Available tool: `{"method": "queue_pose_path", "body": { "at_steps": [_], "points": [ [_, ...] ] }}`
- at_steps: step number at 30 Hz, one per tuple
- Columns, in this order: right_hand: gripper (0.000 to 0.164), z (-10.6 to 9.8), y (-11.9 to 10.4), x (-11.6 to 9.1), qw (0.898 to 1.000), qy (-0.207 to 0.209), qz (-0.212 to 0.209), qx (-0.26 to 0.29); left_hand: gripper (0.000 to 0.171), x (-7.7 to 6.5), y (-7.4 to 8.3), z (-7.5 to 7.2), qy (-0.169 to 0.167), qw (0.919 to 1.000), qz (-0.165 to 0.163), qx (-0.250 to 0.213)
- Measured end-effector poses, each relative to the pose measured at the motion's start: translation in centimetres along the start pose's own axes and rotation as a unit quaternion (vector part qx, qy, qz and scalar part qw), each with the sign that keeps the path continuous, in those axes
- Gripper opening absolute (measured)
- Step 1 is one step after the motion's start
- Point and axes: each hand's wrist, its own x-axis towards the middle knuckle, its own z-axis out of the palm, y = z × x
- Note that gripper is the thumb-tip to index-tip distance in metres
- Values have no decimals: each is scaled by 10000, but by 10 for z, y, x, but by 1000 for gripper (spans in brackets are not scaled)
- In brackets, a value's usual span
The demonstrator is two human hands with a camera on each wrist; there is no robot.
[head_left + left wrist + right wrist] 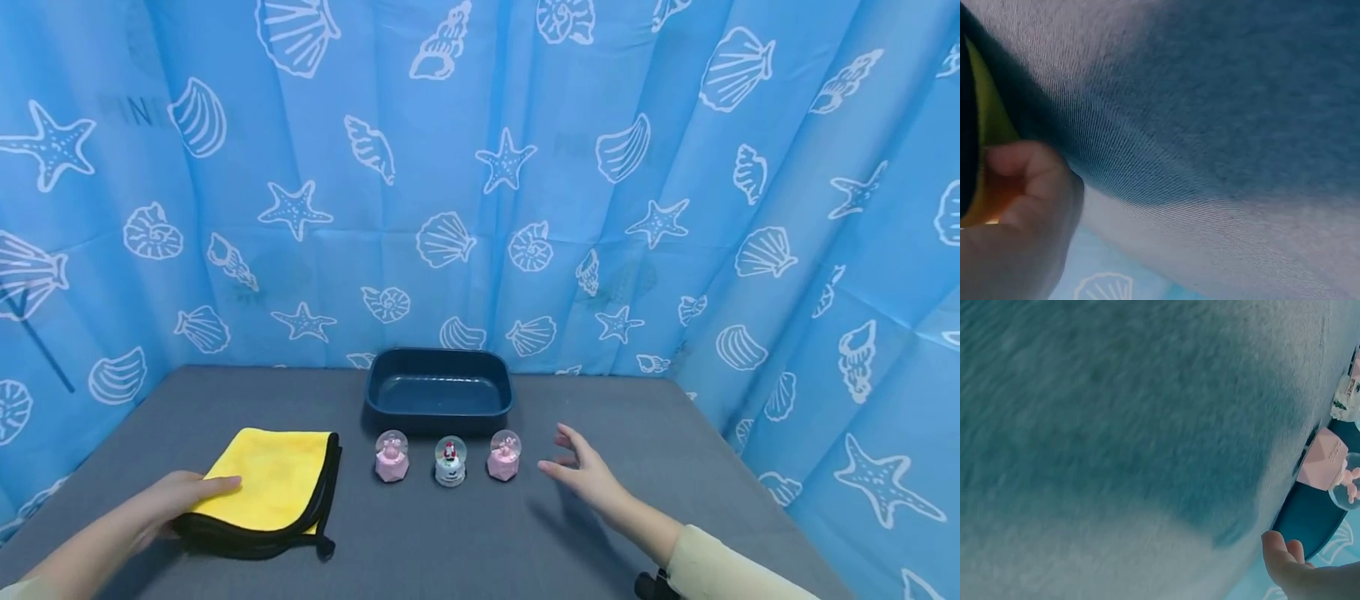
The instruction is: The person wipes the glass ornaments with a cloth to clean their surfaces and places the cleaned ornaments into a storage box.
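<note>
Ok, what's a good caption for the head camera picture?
Left hand grips a yellow cloth; right hand hovers beside three snow globes before a blue tray.

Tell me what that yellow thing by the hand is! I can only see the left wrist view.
Observer: It's a folded cloth, lying in layers with black edging.
Operator: Ooh! Are there any toys on the table?
Observer: Yes, a white-based snow globe stands between two pink-based snow globes.
Operator: Is somebody holding one of them?
Observer: No, the right hand is beside the nearest pink one, its fingers apart from it and holding nothing.
</note>
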Motion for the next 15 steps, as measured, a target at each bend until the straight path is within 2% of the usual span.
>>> {"method": "queue_pose_path", "body": {
  "at_steps": [4,12,15],
  "points": [
    [77,6,1,4,9998,-33,108,168,71,3,4,0,8,9998,-84,-170],
    [83,17,1,11,9989,-54,292,370,64,-1,14,8,-117,9932,263,-1130],
    [86,20,2,12,9986,-103,337,403,56,-5,16,11,-176,9914,322,-1257]
  ]
}}
